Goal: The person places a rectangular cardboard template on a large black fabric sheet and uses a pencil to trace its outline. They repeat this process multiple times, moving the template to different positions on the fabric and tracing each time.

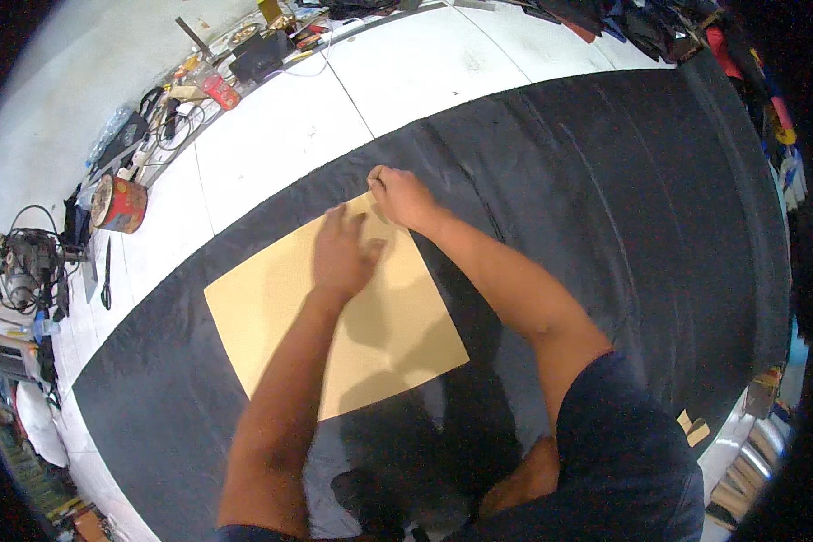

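A flat, four-sided tan-yellow sheet (271, 307) lies on a large spread of black material (551, 181) that looks like leather or vinyl. Over the tan sheet's far edge, my left hand (341, 253) is open with its fingers apart, slightly blurred. My right hand (405, 199) is at the sheet's far right corner, its fingers curled together just past the edge. Whatever those fingers pinch is hidden; the corner itself is covered by the hand. Shadows of my arms and body fall across the sheet and the black material.
White floor tiles (406, 63) show beyond the black material. Along the wall stand a red tin (119, 204), cables, a red bottle (219, 91) and tools. A motor-like machine (29, 266) is at far left. Small tan scraps (694, 428) lie at lower right.
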